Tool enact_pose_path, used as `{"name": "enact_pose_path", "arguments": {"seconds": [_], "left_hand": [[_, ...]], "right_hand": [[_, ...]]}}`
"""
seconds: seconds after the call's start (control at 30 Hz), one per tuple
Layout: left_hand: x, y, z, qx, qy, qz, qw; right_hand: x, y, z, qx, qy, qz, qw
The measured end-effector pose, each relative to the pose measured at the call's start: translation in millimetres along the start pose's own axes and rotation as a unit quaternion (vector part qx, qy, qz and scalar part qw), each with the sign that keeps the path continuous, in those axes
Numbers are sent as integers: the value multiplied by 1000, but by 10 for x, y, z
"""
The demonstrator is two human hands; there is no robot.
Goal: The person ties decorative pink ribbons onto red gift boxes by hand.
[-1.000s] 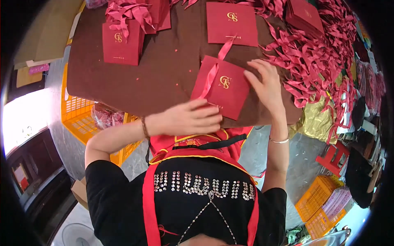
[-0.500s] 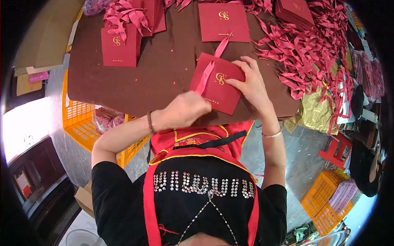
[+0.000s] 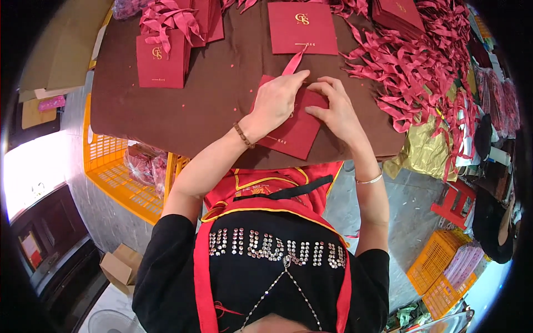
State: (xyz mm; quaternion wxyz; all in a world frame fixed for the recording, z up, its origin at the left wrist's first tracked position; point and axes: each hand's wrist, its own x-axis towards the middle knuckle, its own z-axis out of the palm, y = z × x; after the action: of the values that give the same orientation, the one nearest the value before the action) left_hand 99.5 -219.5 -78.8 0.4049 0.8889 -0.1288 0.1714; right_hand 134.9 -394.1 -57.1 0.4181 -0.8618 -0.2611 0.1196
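Note:
A dark red square card sleeve point(image 3: 297, 136) with gold print lies tilted on the brown-covered table, close to its front edge. From its top edge a pink ribbon point(image 3: 294, 62) sticks out. My left hand point(image 3: 276, 100) lies over the sleeve's upper left part, fingers bent inward near the top edge; its fingertips and whatever they pinch are hidden. My right hand point(image 3: 337, 111) grips the sleeve's right side, with the thumb on the face and the fingers curled at the upper right edge.
Another red sleeve point(image 3: 303, 30) lies just beyond. Stacked sleeves point(image 3: 161, 61) with ribbons stand at the far left, more point(image 3: 397, 16) at the far right. A heap of pink ribbons point(image 3: 405, 72) covers the table's right side. An orange crate point(image 3: 119, 177) with bagged items stands below left.
My left hand has moved up and right from the sleeve's lower left to its upper part, now covering the ribbon on the face. The right hand stays at the right edge.

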Motion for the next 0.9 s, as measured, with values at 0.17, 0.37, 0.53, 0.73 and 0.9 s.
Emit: {"name": "enact_pose_path", "arguments": {"seconds": [0.17,0.37,0.53,0.73,0.9], "left_hand": [[-66,-77,24,-10,13,-2,1000],[-76,-5,-34,-230,25,-221,948],[-158,-10,-125,-58,41,-69,995],[-244,103,-109,88,55,12,994],[-262,120,-86,112,52,1,992]], "right_hand": [[2,-3,-44,29,-53,35,998],[-39,65,-75,49,-84,73,993],[-21,22,-71,112,-92,116,983],[-43,-9,-44,114,-92,98,984],[-35,50,-14,138,-86,86,983]]}}
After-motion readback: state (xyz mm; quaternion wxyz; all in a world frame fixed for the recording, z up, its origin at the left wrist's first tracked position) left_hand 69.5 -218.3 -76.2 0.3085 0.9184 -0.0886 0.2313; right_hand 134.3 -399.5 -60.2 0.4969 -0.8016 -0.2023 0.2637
